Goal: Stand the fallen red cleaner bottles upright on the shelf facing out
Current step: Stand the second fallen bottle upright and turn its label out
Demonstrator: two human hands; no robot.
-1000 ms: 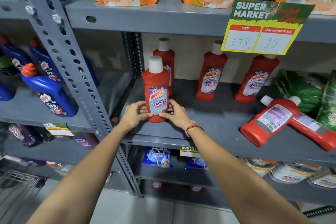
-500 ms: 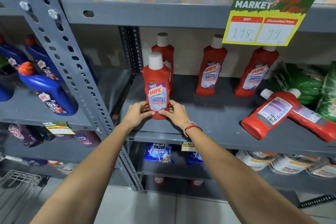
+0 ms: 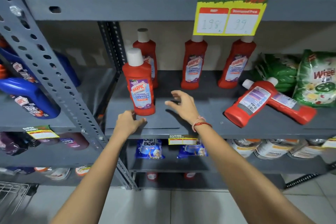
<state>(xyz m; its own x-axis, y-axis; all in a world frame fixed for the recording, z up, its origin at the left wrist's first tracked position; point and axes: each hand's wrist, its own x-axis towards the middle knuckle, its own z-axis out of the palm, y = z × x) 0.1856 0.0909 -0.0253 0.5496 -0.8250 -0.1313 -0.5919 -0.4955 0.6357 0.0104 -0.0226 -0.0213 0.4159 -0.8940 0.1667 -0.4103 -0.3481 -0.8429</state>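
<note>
Both hands have let go of the upright red plastic cleaner bottle [image 3: 141, 87]; the right hand [image 3: 181, 105], grip open and empty, is nearer the two fallen red bottles [image 3: 254, 103] lying slantwise to its right on the grey metal shelf [image 3: 200, 114], while the left hand [image 3: 128, 123] rests loose.

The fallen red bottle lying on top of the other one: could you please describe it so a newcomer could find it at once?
Find the yellow price sign on the grey shelf. Below it and to the right, two red bottles lie crossed beside the green bags. Yours is the upper fallen bottle: white cap pointing back, back label up, unlike the upright front-facing ones.
</note>
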